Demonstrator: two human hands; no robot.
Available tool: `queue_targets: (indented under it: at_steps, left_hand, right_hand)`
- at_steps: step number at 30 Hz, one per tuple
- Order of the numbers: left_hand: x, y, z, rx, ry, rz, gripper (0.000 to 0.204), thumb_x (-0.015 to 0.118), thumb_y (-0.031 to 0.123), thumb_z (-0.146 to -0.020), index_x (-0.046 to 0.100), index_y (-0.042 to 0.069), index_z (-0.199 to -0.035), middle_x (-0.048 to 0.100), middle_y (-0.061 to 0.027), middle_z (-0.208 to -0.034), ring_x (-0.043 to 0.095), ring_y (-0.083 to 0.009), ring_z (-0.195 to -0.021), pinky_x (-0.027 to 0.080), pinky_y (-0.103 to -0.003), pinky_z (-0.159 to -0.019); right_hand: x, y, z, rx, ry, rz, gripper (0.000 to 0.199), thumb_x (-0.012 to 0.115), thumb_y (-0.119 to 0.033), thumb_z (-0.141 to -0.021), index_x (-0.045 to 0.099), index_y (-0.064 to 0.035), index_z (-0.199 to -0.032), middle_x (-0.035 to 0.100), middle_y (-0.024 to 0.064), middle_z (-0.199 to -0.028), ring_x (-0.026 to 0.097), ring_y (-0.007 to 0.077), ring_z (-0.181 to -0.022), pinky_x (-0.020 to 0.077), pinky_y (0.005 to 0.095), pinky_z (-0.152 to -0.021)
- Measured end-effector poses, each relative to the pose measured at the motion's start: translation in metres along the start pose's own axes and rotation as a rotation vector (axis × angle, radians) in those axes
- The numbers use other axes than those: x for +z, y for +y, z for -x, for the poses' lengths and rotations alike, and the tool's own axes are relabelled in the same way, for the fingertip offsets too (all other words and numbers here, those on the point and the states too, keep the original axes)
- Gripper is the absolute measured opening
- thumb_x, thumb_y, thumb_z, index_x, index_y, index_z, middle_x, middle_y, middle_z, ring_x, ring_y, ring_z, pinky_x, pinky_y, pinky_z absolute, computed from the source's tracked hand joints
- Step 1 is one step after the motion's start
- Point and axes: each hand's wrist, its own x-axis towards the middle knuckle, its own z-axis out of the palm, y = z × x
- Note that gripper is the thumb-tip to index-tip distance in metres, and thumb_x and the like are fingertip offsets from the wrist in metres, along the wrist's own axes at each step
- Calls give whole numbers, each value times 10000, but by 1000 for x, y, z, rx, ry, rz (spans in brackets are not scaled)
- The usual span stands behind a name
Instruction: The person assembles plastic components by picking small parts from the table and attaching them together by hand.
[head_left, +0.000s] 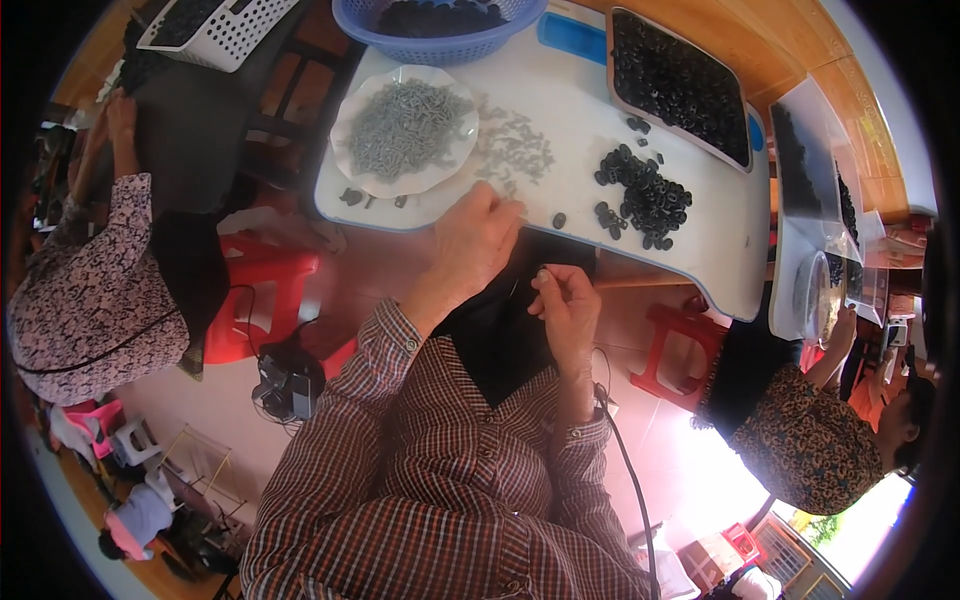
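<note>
My left hand (pixel 478 240) is at the table's near edge, fingers curled together just below a scatter of small grey pieces (pixel 515 145). Whatever it may hold is hidden. Over my lap, my right hand (pixel 567 310) is closed with thumb and forefinger pinched; anything between them is too small to name. A white scalloped plate (pixel 350 165) on the table bears a heap of similar grey pieces (pixel 408 125). To the right lies a loose pile of small black oval ring-like parts (pixel 645 195). One black part (pixel 559 220) lies apart near the edge.
A tray of black parts (pixel 680 85) and a blue basket (pixel 440 45) stand at the table's far side. Red stools (pixel 265 290) are at both sides. Other people work at left (pixel 100 280) and right (pixel 810 440). A cable (pixel 630 460) hangs beside my right arm.
</note>
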Motion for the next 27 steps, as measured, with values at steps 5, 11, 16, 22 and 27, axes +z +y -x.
queue_targets:
  at_steps: [5,11,16,22,27]
  left_hand:
    - [3,0,4,54,-25,-47,224,741,102,-755,680,93,-970,504,-55,-793,571,-226,-667,472,-344,-552]
    - [9,-3,6,121,5,-123,237,747,99,-739,676,97,-966,472,-51,-784,555,-218,-654,466,-340,-538]
    - [12,-4,6,155,48,-98,134,658,83,-704,600,105,-823,447,-60,-750,534,-243,-674,444,-361,-528]
    - [16,-7,6,216,94,-80,134,642,65,-674,577,98,-787,453,-53,-750,539,-237,-678,456,-354,-546]
    - [14,-5,4,161,15,-36,175,703,13,-732,602,53,-869,504,-80,-788,585,-267,-708,482,-366,-575]
  right_hand:
    - [-2,5,0,3,-14,25,141,597,-127,-923,599,2,-980,654,57,-814,568,71,-564,419,188,-500]
    - [-2,5,0,12,-12,24,141,599,-127,-922,601,1,-980,653,54,-813,568,70,-565,421,191,-502]
    - [-2,4,-1,11,-9,28,138,595,-123,-923,601,0,-984,654,55,-817,566,69,-569,422,191,-505]
    - [-2,4,-1,25,7,22,131,593,-118,-923,604,0,-980,657,57,-818,565,71,-569,423,191,-505]
    - [-3,7,-2,46,43,-83,113,597,-107,-918,614,-7,-969,661,55,-813,555,70,-562,412,189,-503]
